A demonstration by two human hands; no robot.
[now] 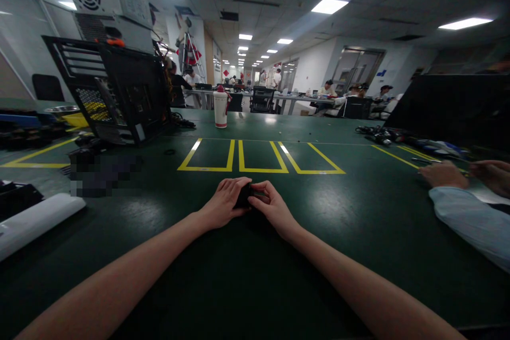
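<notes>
Black and small, the object (242, 197) sits between our hands over the green counter (326, 244), our left hand (228, 199) wrapped around it, our right hand (271, 206) pinching its side.

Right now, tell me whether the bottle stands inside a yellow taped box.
No, the bottle stands on the green table, beyond the yellow tape.
</notes>
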